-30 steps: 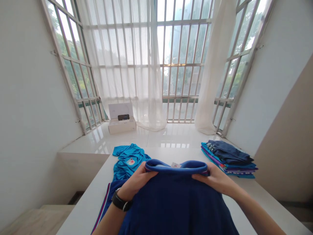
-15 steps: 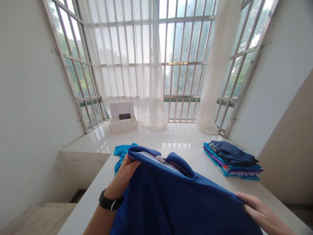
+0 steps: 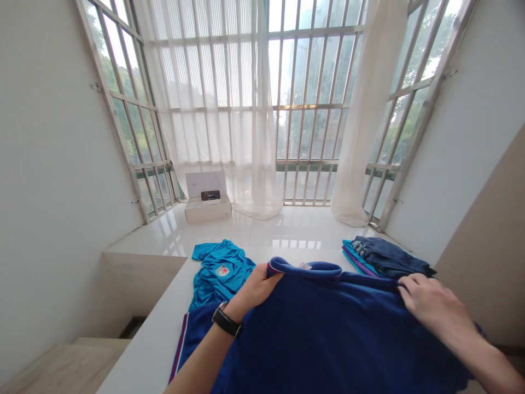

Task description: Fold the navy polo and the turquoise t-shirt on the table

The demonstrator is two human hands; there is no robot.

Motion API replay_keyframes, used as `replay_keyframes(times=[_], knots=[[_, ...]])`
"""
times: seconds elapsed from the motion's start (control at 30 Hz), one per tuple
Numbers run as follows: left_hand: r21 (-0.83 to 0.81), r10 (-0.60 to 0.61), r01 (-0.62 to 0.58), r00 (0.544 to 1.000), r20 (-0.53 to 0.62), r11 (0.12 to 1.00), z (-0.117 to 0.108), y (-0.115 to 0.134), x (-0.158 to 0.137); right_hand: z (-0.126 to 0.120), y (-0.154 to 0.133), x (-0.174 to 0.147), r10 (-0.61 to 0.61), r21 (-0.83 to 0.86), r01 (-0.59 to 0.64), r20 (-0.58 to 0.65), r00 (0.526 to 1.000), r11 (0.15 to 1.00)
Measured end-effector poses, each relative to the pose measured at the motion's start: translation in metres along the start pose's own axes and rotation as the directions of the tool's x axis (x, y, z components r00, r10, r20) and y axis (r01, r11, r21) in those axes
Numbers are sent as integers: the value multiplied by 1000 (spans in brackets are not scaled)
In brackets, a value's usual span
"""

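A dark blue collared shirt (image 3: 328, 334) is stretched between my two hands, its collar toward the window. My left hand (image 3: 260, 284), with a black watch on the wrist, pinches it beside the left end of the collar. On the far side, my right hand (image 3: 435, 303) grips the fabric along the shoulder. A sleeve with a striped edge spreads over the table at the lower left. Behind my left arm lies a crumpled bright blue shirt (image 3: 223, 273) with a small white and red badge, partly covered by the dark shirt.
At the right stands a stack of folded clothes (image 3: 389, 257), close behind my right hand. A white open box (image 3: 208, 210) with a phone (image 3: 210, 195) propped in it sits on the window ledge. The white table (image 3: 151, 328) has its left edge near my left arm.
My left hand has moved right along the collar and my right hand has risen. The shirt now spreads wider, its striped sleeve edge shows, and more of the bright blue shirt is uncovered.
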State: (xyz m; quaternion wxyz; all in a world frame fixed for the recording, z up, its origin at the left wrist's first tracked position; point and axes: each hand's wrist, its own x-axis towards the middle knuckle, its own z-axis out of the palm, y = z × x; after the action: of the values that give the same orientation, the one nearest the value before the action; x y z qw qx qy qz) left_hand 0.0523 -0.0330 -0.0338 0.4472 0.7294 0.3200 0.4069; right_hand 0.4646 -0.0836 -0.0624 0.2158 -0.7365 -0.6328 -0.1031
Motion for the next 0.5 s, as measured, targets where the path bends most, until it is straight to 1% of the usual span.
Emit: replay_keyframes(times=[0.07,0.1,0.13,0.17,0.2,0.27,0.33,0.4,0.47,0.5], knots=[[64,-11,8,999,47,998,13,-11,5,33,-28,-8,-17,85,9,89,996,996],[94,-28,23,998,61,995,18,-15,6,50,-43,-14,-25,216,-14,179,984,976],[120,-46,38,996,71,992,21,-19,7,66,-58,-20,-62,361,-55,305,950,931],[139,-59,48,995,79,989,24,-22,6,80,-73,-26,-94,479,-132,419,903,868],[148,-62,49,994,90,988,25,-24,6,93,-87,-30,-88,561,-235,488,868,793],[140,-40,22,991,127,990,25,-25,4,110,-108,-32,-81,641,-405,590,804,652],[119,-2,-18,986,166,993,22,-23,3,120,-117,-27,-105,686,-508,642,759,522],[123,21,-46,980,197,991,18,-19,3,127,-117,-18,-169,736,-569,654,737,367],[191,12,-55,976,216,980,14,-15,1,133,-112,-11,-212,775,-591,630,747,222],[260,-12,-48,975,223,964,12,-13,0,136,-110,-9,-213,789,-590,614,760,172]])
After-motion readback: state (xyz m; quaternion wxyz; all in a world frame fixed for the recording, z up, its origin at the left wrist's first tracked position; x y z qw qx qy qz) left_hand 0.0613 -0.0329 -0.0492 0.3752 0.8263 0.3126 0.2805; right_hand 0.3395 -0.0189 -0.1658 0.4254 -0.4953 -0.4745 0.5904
